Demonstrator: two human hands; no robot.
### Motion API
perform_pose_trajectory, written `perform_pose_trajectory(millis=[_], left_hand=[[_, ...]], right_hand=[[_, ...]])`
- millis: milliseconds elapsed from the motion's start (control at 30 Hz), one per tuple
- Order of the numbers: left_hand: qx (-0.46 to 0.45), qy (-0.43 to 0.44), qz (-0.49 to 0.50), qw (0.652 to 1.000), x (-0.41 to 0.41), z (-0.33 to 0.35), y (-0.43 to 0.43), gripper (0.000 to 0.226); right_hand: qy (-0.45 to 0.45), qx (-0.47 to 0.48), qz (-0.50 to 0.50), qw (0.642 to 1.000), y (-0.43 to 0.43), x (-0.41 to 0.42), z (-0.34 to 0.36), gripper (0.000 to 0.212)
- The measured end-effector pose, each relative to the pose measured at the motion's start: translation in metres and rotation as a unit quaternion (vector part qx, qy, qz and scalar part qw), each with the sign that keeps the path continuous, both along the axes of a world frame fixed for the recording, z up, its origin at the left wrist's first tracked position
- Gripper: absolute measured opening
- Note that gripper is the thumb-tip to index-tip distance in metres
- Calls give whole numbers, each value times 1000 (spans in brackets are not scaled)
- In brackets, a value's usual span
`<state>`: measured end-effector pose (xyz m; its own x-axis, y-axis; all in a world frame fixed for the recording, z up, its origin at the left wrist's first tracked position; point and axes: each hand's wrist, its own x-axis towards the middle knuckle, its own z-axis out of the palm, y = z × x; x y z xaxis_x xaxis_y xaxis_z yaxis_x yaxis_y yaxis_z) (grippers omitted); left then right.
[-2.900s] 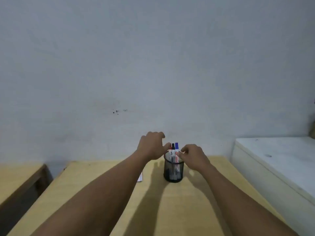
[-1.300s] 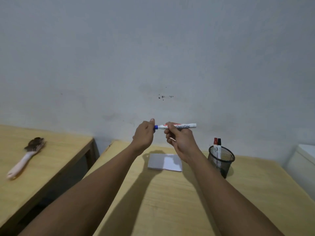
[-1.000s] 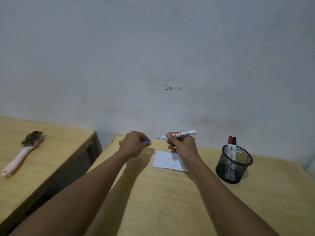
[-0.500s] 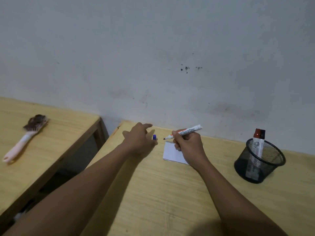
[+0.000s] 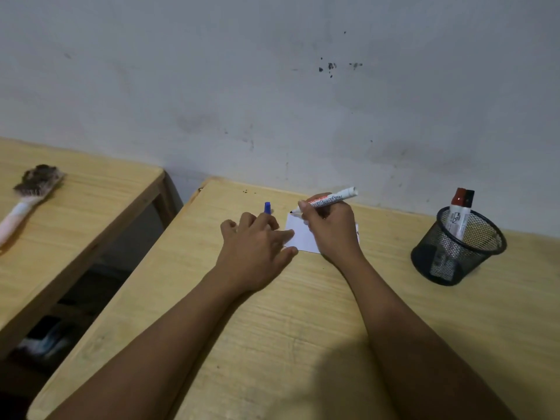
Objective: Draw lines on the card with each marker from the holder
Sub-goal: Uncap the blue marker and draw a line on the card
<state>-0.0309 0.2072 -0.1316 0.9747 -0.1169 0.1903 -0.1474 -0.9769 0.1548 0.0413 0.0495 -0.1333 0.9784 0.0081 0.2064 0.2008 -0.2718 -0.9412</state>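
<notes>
A white card (image 5: 298, 235) lies on the wooden table (image 5: 303, 313) near the wall. My right hand (image 5: 331, 230) grips the uncapped white marker (image 5: 328, 200), and its tip touches the card's far left corner. My left hand (image 5: 257, 248) lies flat with its fingers spread, fingertips on the card's left edge. The marker's blue cap (image 5: 267, 207) stands upright just beyond those fingers, seemingly on the table. A black mesh holder (image 5: 457, 256) at the right holds two markers (image 5: 460, 215), one red-capped and one black-capped.
A second wooden table (image 5: 75, 219) stands to the left across a narrow gap, with a pink-handled brush (image 5: 28, 190) on it. The grey wall (image 5: 272, 101) runs right behind both tables. Dark items lie on the floor under the left table.
My right hand took the blue marker from the holder, my left pulled its cap off. Both hands then dropped to the card; the left opened flat and the tip reached the card.
</notes>
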Motion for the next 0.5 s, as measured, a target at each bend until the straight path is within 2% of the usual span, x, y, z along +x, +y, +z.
perform_pose_trajectory(millis=[200,367,500], left_hand=[[8,70,-23,997,-3,-2,6,50],[13,61,-82,995,0,1,11,55],[42,47,-89,994,1,1,13,58]], right_hand=[[8,-26,-2,1000,2,4,0,17],[9,-36,-1,999,2,5,-2,19],[8,-43,3,999,2,6,-3,18]])
